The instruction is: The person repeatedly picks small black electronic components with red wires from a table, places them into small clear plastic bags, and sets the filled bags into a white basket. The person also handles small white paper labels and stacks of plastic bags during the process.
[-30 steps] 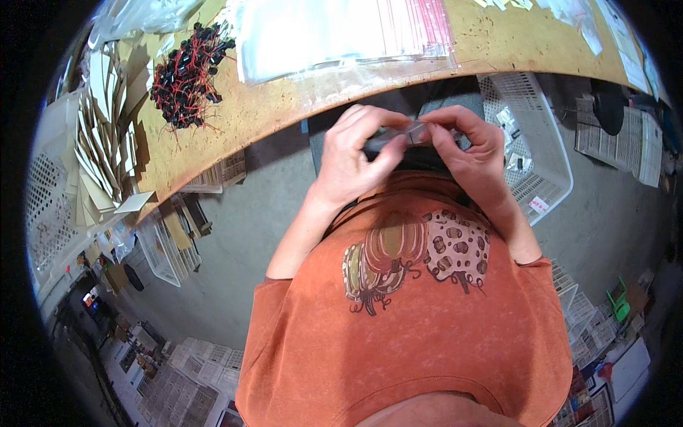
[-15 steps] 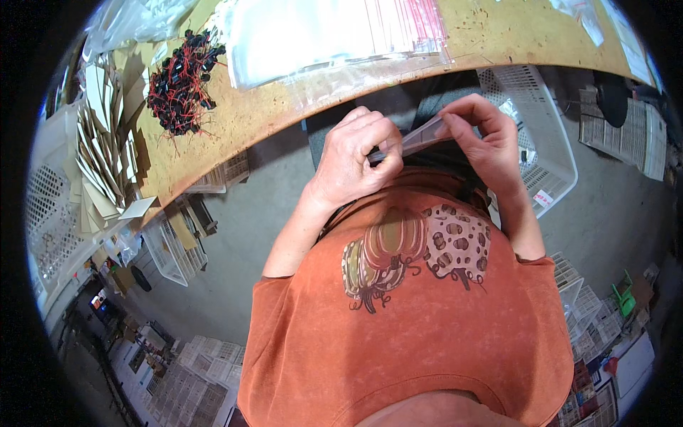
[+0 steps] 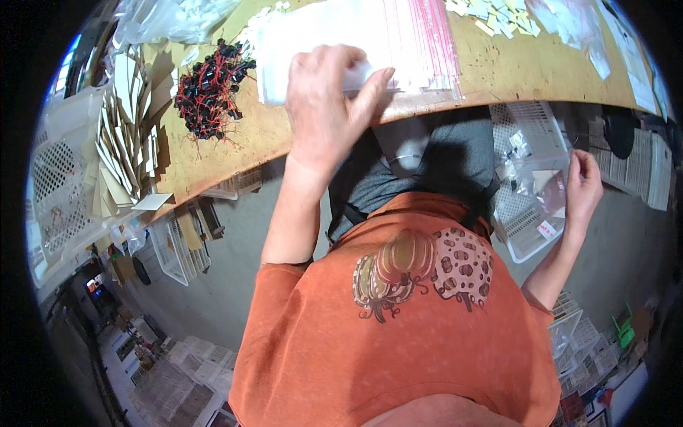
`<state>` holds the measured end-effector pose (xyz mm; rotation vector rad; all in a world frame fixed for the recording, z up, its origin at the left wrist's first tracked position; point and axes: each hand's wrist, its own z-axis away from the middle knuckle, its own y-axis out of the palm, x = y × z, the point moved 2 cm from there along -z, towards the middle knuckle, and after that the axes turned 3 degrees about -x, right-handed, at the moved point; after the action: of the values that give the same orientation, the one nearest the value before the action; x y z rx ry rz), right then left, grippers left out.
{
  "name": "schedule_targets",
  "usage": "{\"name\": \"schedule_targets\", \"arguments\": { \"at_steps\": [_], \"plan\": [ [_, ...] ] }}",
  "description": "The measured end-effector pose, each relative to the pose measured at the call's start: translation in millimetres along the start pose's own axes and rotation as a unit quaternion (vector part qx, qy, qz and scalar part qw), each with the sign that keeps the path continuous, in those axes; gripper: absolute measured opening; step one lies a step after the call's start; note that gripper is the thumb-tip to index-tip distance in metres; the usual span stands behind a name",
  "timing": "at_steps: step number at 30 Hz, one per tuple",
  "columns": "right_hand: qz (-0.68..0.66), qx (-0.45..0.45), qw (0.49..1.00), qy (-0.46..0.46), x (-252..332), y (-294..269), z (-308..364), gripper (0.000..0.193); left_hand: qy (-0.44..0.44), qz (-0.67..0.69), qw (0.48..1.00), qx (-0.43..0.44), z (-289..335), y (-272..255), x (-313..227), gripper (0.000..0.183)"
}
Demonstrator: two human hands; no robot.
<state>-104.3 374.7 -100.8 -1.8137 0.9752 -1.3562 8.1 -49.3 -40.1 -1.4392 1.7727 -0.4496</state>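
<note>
Rust-orange T-shirt (image 3: 306, 349), mottled, with short sleeves (image 3: 279, 286); left hand (image 3: 320, 107) and right hand (image 3: 583, 183) are bare. Chest print (image 3: 407, 257) shows three pumpkins: green-striped, brown-orange striped, pink with dark spots. Trousers (image 3: 462, 139) are dark grey; black strips (image 3: 348, 219) at their top may be straps, shadow obscuring them.

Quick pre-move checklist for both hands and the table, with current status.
1. Left hand at the clear bags: ok, over their near part.
2. Left grip on a bag: cannot tell, fingers hide it.
3. Right hand by the white basket: ok, at its right side.
4. Right grip on the clear packet: cannot tell, contact unclear.
5. Cards squared up: not ok, splayed.
6. Red-wired black parts on table: ok, piled left of the bags.
</note>
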Motion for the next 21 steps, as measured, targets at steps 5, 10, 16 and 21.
{"name": "schedule_targets", "arguments": {
  "at_steps": [5, 10, 16, 21],
  "plan": [
    [0.072, 0.031, 0.994, -0.071, 13, 25, 13, 0.016, -0.116, -0.002, 0.992, 0.057, -3, 17, 36, 0.026],
    [-0.083, 0.089, 0.986, -0.112, 78, 53, 17, 0.014, -0.140, 0.065, 0.987, -0.041, 2, 18, 43, 0.012],
    [-0.402, 0.307, 0.862, -0.038, 163, 69, 40, 0.014, -0.031, 0.022, 0.992, -0.124, 7, -14, 15, 0.014],
    [-0.516, 0.345, 0.783, -0.044, 213, 80, 44, 0.015, 0.077, 0.054, 0.995, -0.019, 44, -21, -28, 0.018]
  ]
}}
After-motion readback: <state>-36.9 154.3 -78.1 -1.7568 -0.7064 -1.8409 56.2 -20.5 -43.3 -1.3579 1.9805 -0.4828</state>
